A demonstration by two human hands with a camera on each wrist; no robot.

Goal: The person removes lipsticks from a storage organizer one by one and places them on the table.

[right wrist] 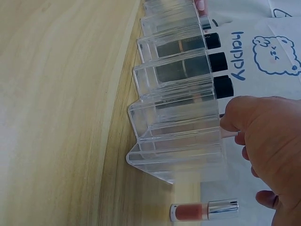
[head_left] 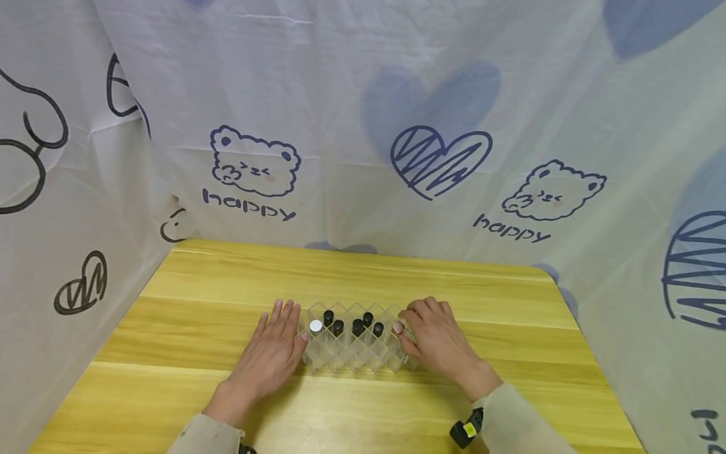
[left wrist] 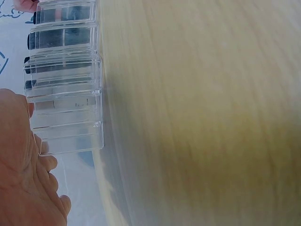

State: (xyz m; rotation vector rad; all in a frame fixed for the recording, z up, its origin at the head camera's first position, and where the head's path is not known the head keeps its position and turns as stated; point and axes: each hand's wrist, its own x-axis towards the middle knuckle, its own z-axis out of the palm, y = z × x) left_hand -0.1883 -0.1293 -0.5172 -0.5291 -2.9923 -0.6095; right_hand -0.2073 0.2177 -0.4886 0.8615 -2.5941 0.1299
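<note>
Our right hand (head_left: pixel 438 335) is apparently pinching, its grip partly hidden, a pink-capped tube (head_left: pixel 398 327) at the right end of the clear rack (head_left: pixel 356 360); our left hand (head_left: pixel 268 354) is resting straight-fingered beside the left end. We are judging the tube light, rigid and slippery, best held near its top.

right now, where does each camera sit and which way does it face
Head: head-worn, facing forward and down at the rack; left hand, right hand and sleeves show.
Left wrist: worn there, facing the rack; left hand at left, some right hand up top.
Right wrist: worn there, facing the rack and a tube outside it; right hand at right, left fingertip up top.
Shared: both wrist views show the rack and black caps.
</note>
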